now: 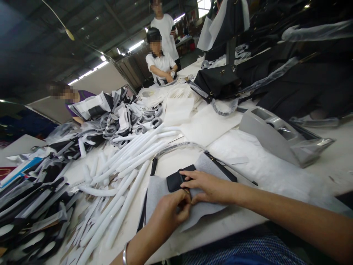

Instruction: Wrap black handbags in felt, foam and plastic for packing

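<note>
A black handbag [224, 170] lies on the table before me, mostly covered by a pale grey sheet [165, 203]. Its handle [187, 144] is wrapped in clear plastic and arches away from me. On the sheet rests a small flat black leather piece [173, 181], perhaps a flap or pouch. My right hand [211, 187] lies over the right side of this piece, fingers spread and fingertips touching it. Close against it, my left hand [171, 208] is closed in a pinch at the piece's lower edge. What sits between those fingertips is hidden.
White foam tubes [132, 165] spread to the left, with wrapped black straps [30, 209] beyond. A grey plastic dispenser [270, 136] stands right. Another black handbag [217, 82] and white sheets [209, 123] lie farther back. A co-worker [161, 64] works across the table; other people are nearby.
</note>
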Tool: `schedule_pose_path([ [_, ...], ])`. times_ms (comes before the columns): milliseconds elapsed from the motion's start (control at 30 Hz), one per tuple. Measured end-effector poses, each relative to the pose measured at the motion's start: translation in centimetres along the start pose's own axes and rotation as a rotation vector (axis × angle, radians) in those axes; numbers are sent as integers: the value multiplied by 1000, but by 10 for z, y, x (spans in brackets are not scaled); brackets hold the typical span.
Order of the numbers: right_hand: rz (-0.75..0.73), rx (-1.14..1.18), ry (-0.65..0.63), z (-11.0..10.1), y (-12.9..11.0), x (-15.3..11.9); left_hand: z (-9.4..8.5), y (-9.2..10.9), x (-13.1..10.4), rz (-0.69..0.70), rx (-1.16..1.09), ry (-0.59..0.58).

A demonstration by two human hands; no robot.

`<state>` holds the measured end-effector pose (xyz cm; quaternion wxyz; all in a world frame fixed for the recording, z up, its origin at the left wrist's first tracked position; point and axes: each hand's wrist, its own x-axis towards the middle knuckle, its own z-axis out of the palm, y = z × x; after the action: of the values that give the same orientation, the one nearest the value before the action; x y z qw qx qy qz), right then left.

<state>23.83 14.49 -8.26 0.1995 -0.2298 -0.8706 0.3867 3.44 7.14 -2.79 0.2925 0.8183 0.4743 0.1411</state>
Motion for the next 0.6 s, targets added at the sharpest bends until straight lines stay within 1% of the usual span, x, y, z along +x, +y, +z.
schedule_pose_path([
  [133, -6, -17, 7, 1, 0, 1, -1, 5, -16, 3, -77, 64],
  [233, 19, -41, -9, -2, -6, 3, -6, 13, -32, -41, -267, 100],
  [333, 39, -47, -30, -6, -12, 4, -15, 18, -59, -128, -456, 66],
  [433, 53, -52, -39, -8, -13, 4, -19, 14, -98, -103, -518, 36],
  [467, 57, -59, -45, -9, -13, 4, -16, 10, -112, -105, -537, 49],
  [500, 61, -67, -54, -9, -12, 4, -12, 6, -125, -145, -567, 76],
  [533, 65, -76, -64, -9, -12, 4, -5, 1, -138, -216, -611, 117],
  [600, 68, -89, -79, -9, -10, 3, 12, -7, -160, -396, -726, 250],
])
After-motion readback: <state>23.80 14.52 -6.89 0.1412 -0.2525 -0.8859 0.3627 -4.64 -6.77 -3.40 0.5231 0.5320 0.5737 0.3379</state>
